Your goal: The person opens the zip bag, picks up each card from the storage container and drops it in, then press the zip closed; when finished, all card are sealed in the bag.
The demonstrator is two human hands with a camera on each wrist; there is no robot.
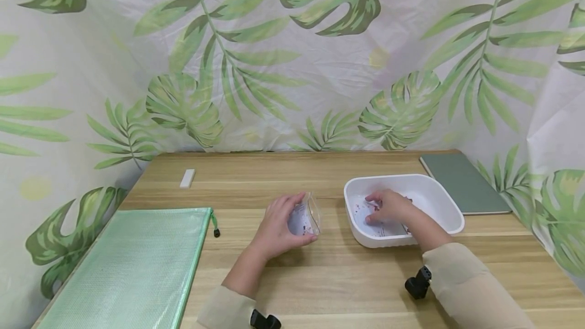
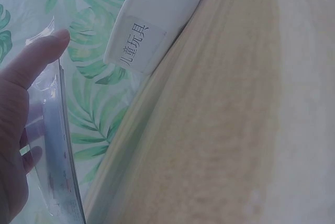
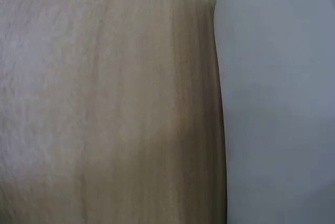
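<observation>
In the head view my left hand (image 1: 279, 227) grips a small clear plastic packet (image 1: 303, 219) above the table, fingers and thumb around its sides. A pale sheet with small reddish prints shows inside the packet. The left wrist view has the same packet (image 2: 55, 145) nearly edge-on beside the thumb. My right hand (image 1: 388, 208) reaches into a white plastic bin (image 1: 439, 202), thumb and forefinger spread over pale printed packets (image 1: 361, 212) on its floor. The right wrist view shows only the bin's outer wall (image 3: 277, 103); the right hand is out of that view.
A green mesh zip pouch (image 1: 132, 263) lies at the left, its pull hanging over the table. A small white block (image 1: 187, 178) sits farther back. Behind the bin's right side is a grey-green notebook (image 1: 466, 182). The bin bears a printed label (image 2: 137, 46).
</observation>
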